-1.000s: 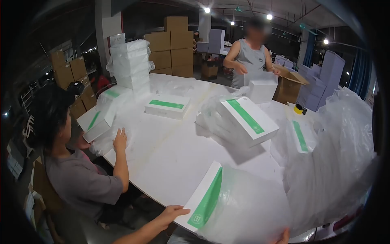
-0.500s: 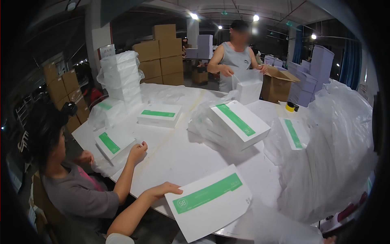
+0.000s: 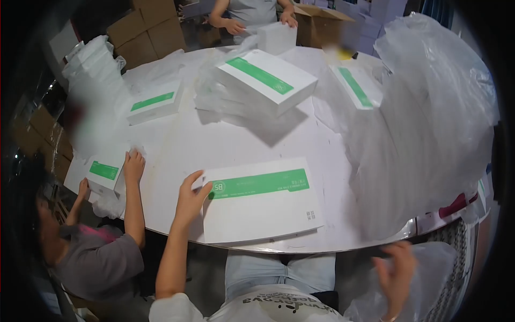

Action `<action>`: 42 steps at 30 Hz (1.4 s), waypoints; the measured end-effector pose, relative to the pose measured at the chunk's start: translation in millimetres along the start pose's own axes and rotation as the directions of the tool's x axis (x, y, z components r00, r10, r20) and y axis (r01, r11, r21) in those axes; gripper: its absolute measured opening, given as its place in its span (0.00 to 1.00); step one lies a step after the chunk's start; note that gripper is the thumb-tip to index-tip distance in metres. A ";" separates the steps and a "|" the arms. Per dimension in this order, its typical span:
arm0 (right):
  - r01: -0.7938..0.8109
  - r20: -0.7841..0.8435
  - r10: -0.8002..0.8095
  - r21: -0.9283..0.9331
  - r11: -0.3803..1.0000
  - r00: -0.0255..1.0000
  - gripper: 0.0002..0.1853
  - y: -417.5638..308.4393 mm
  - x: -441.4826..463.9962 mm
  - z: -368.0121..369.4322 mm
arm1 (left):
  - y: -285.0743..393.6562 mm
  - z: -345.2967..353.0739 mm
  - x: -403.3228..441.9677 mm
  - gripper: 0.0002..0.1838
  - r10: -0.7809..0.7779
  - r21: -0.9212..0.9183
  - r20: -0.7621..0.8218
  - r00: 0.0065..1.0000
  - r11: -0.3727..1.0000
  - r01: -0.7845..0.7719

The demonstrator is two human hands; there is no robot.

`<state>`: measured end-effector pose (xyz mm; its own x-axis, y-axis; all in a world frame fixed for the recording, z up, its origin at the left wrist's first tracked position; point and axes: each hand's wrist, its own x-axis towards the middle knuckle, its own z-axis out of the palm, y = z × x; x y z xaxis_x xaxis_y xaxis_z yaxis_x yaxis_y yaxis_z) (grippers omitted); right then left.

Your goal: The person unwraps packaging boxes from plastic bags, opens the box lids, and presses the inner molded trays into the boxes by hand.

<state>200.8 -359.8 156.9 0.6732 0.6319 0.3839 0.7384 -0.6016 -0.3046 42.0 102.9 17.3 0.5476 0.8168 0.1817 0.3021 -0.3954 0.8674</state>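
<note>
A flat white box (image 3: 263, 214) with a green band lies in front of me near the table's front edge. At its left edge is my left hand (image 3: 190, 198), its thumb over the side and its fingers curled at the corner. My right hand (image 3: 397, 273), somewhat blurred, is below the table edge at the lower right. Its thumb and fingers are apart, and I see nothing between them. Right beside and behind that hand hangs a clear plastic bag (image 3: 432, 268).
A tilted white box (image 3: 268, 80) rests on plastic-wrapped goods mid-table. Clear bags (image 3: 418, 134) heap up at the right, over another green-banded box (image 3: 354, 88). At left, a co-worker's hands hold a box (image 3: 104, 174); across the table, another person handles a white box (image 3: 277, 37).
My view has tipped downward. The box in my left hand has come down flat onto the table and turned straighter. My right hand has come up into view beside the bag.
</note>
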 end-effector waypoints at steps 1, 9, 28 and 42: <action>-0.091 0.187 0.076 0.074 0.993 0.979 0.19 5.4 3.6 24.3 | -0.8 -3.2 -20.9 0.24 -0.034 -0.021 -0.037 0.999 0.999 0.033; -0.419 0.344 0.242 0.690 0.590 0.907 0.26 19.5 34.3 169.1 | 22.8 -19.0 -125.2 0.48 -0.234 -0.864 0.347 0.908 0.298 0.406; -0.476 0.190 0.464 0.601 0.642 0.865 0.18 -6.4 -51.0 150.2 | 17.1 9.6 -102.6 0.45 -0.021 -0.845 0.427 0.904 -0.366 0.391; -0.490 0.137 0.535 0.631 0.602 0.834 0.17 -18.7 -53.2 137.6 | 26.5 3.6 -102.0 0.45 -0.045 -0.857 0.393 0.918 -0.379 0.349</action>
<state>156.5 -315.0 22.2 0.9615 0.2723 0.0374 0.1388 -0.3635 -0.9212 -3.1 7.6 20.1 0.7961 0.6026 -0.0546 -0.5925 0.7947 0.1317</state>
